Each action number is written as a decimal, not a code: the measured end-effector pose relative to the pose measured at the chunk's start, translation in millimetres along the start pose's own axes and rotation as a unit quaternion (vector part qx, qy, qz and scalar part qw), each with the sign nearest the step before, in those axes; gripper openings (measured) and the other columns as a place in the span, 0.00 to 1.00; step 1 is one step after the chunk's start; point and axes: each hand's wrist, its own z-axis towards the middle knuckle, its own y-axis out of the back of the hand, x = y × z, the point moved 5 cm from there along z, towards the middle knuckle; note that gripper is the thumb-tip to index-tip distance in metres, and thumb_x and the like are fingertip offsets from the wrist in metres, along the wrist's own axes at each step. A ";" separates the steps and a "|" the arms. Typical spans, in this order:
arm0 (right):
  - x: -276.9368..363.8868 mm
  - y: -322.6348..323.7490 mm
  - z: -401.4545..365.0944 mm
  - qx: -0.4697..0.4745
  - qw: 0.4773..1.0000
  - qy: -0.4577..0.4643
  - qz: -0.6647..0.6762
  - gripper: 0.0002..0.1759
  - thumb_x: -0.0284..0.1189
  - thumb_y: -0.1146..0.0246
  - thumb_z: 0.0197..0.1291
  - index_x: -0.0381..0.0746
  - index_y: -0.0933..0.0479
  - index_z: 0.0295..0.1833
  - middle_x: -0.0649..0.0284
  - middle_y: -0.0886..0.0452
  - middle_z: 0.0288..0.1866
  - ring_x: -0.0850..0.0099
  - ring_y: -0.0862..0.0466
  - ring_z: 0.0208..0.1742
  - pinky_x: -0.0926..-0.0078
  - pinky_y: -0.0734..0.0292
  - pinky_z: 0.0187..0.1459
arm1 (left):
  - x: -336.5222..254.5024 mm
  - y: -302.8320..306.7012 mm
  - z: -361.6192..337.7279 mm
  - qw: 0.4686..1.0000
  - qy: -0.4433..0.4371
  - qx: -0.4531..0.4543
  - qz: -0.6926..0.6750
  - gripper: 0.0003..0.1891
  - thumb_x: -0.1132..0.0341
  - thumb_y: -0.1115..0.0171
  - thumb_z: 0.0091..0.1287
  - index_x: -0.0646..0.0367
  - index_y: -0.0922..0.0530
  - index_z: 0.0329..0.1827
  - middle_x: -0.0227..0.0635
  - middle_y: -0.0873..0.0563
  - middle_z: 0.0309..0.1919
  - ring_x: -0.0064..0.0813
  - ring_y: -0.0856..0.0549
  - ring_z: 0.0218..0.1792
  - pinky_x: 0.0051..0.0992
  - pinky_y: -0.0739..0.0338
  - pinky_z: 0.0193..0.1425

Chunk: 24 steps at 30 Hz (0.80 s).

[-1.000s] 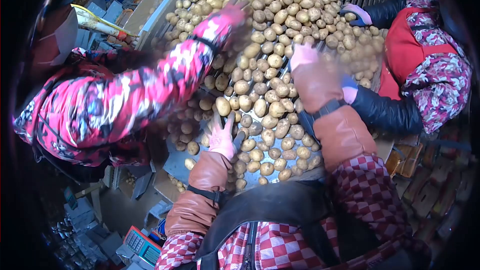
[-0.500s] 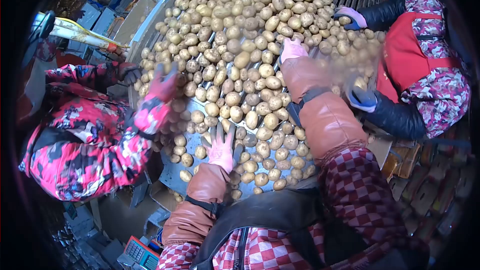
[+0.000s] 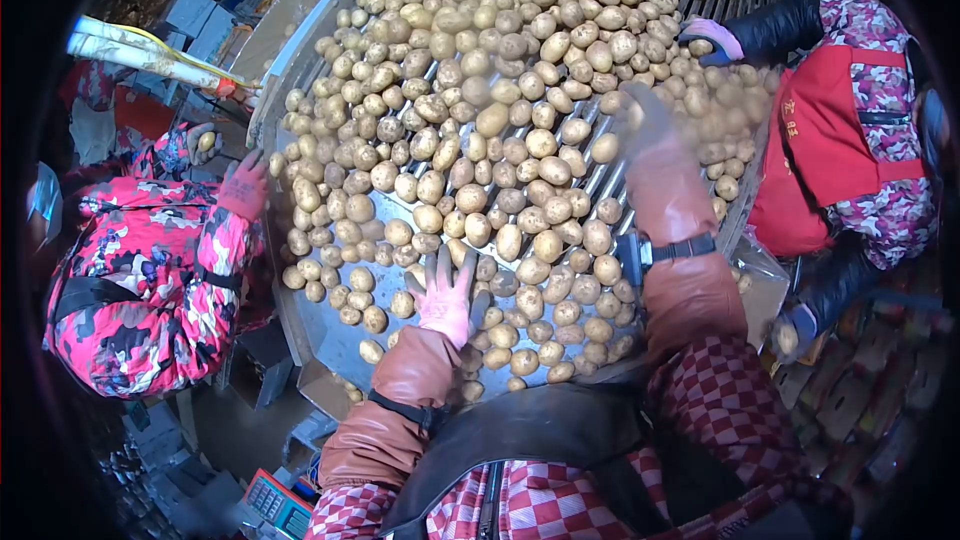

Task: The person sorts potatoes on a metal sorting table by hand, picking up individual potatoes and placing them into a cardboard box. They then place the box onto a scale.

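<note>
Potatoes point(image 3: 490, 120) are spread over a sorting table, on metal slats point(image 3: 610, 185) higher up and on a grey sheet point(image 3: 337, 325) nearer me. My left hand point(image 3: 445, 298), in a pink glove with grey fingers, lies spread over the potatoes near the front, fingers apart. To the right my right hand point(image 3: 642, 118) is over the slats beside the potato heap. Motion smears its gloved fingers, so I cannot tell whether they hold a potato. Brown sleeve covers point(image 3: 680, 290) reach up both my forearms.
At the left, a person in a camouflage jacket point(image 3: 150, 280) has one gloved hand point(image 3: 245, 188) at the table edge. Another person in a red apron point(image 3: 805, 140) works at the right, one hand point(image 3: 712, 40) on the potatoes. A cardboard box point(image 3: 760, 290) stands beside the table's right side.
My right hand has moved right across the slats; my left stays put. The left person's hand has drawn back to the edge. The right person's lower hand has swung down beside the table.
</note>
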 end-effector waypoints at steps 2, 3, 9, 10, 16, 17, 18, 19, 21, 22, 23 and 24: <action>11.0 -23.2 27.0 0.027 0.994 0.023 -0.099 0.17 0.38 0.44 0.68 0.40 0.18 0.53 0.54 0.16 0.43 0.64 0.18 0.42 0.66 0.22 0.45 | -2.2 4.3 -0.3 1.000 0.001 0.003 -0.004 0.39 0.46 0.40 0.65 0.37 0.44 0.78 0.51 0.46 0.75 0.55 0.47 0.76 0.72 0.60 0.71; 27.4 -34.1 24.4 -0.004 0.946 0.106 -0.307 0.16 0.37 0.43 0.67 0.44 0.17 0.53 0.55 0.16 0.43 0.66 0.17 0.42 0.68 0.22 0.47 | -2.3 4.3 0.1 1.000 0.005 0.006 -0.008 0.38 0.46 0.40 0.65 0.37 0.43 0.78 0.51 0.45 0.75 0.55 0.46 0.76 0.72 0.60 0.71; 41.2 -93.7 56.0 -0.012 0.594 0.160 -0.788 0.29 0.27 0.42 0.59 0.59 0.26 0.66 0.56 0.24 0.67 0.61 0.20 0.61 0.63 0.25 0.62 | 1.6 -1.1 1.2 1.000 0.004 0.000 -0.013 0.38 0.46 0.41 0.65 0.37 0.43 0.78 0.51 0.45 0.75 0.55 0.46 0.76 0.72 0.61 0.71; 32.8 -99.0 60.9 0.024 0.558 0.164 -0.813 0.31 0.25 0.42 0.58 0.59 0.29 0.68 0.55 0.27 0.69 0.58 0.22 0.64 0.61 0.26 0.64 | 1.4 -0.1 1.0 1.000 0.001 0.004 -0.013 0.38 0.46 0.41 0.64 0.37 0.43 0.78 0.51 0.45 0.75 0.55 0.46 0.76 0.72 0.61 0.71; 21.2 -80.1 74.4 0.093 0.619 0.185 -0.758 0.31 0.25 0.39 0.55 0.53 0.28 0.67 0.51 0.24 0.59 0.53 0.20 0.59 0.57 0.23 0.59 | 3.2 -5.2 3.1 1.000 0.012 -0.012 -0.009 0.39 0.47 0.36 0.60 0.36 0.40 0.76 0.46 0.45 0.75 0.53 0.47 0.76 0.72 0.57 0.71; 16.5 -69.1 63.9 0.130 0.765 0.089 -0.624 0.31 0.26 0.37 0.55 0.51 0.29 0.67 0.53 0.23 0.58 0.57 0.19 0.56 0.59 0.21 0.55 | 2.5 -4.0 1.4 1.000 0.009 -0.015 -0.005 0.40 0.48 0.36 0.60 0.36 0.40 0.76 0.47 0.45 0.75 0.53 0.46 0.76 0.72 0.58 0.71; 10.5 -57.6 48.5 0.161 0.873 -0.009 -0.461 0.31 0.28 0.36 0.56 0.48 0.30 0.68 0.56 0.22 0.56 0.61 0.18 0.52 0.62 0.19 0.51 | 2.2 -3.3 0.1 1.000 0.005 -0.016 -0.005 0.40 0.48 0.36 0.60 0.36 0.40 0.76 0.47 0.45 0.75 0.53 0.46 0.76 0.72 0.58 0.71; 8.1 -46.3 23.8 0.154 0.939 -0.020 -0.306 0.31 0.26 0.35 0.57 0.44 0.32 0.68 0.57 0.21 0.55 0.66 0.18 0.46 0.67 0.19 0.43 | 1.8 -2.1 -0.7 1.000 -0.002 -0.006 -0.006 0.40 0.48 0.37 0.62 0.37 0.42 0.77 0.50 0.46 0.75 0.55 0.47 0.76 0.73 0.59 0.70; 13.1 -37.6 -29.9 0.172 0.978 -0.085 -0.082 0.25 0.31 0.37 0.60 0.41 0.29 0.64 0.54 0.20 0.53 0.65 0.17 0.44 0.74 0.20 0.34 | 1.2 -0.5 -0.7 1.000 -0.010 0.006 -0.006 0.40 0.49 0.38 0.64 0.39 0.45 0.78 0.54 0.46 0.75 0.56 0.47 0.76 0.73 0.60 0.70; 11.5 -28.0 -48.9 0.192 0.980 -0.056 -0.013 0.24 0.35 0.35 0.59 0.39 0.25 0.60 0.54 0.18 0.49 0.64 0.15 0.43 0.77 0.21 0.32 | 4.2 -4.8 -1.2 1.000 -0.010 0.007 -0.010 0.41 0.48 0.37 0.64 0.37 0.46 0.79 0.53 0.48 0.76 0.55 0.49 0.77 0.73 0.61 0.70; -2.8 -15.1 -46.1 0.182 0.982 -0.050 -0.004 0.23 0.36 0.36 0.60 0.39 0.25 0.60 0.54 0.18 0.49 0.65 0.15 0.42 0.78 0.23 0.31 | 8.0 -10.2 0.0 1.000 -0.006 0.014 -0.021 0.41 0.48 0.37 0.63 0.37 0.46 0.79 0.52 0.49 0.77 0.54 0.50 0.78 0.73 0.62 0.71; -15.3 -2.8 -45.3 0.172 0.984 -0.045 0.006 0.23 0.37 0.36 0.61 0.38 0.25 0.59 0.55 0.17 0.49 0.66 0.15 0.41 0.80 0.24 0.29 | 10.6 -11.5 -0.5 0.999 -0.002 0.022 -0.031 0.42 0.47 0.36 0.63 0.36 0.47 0.79 0.50 0.50 0.78 0.53 0.51 0.78 0.73 0.62 0.71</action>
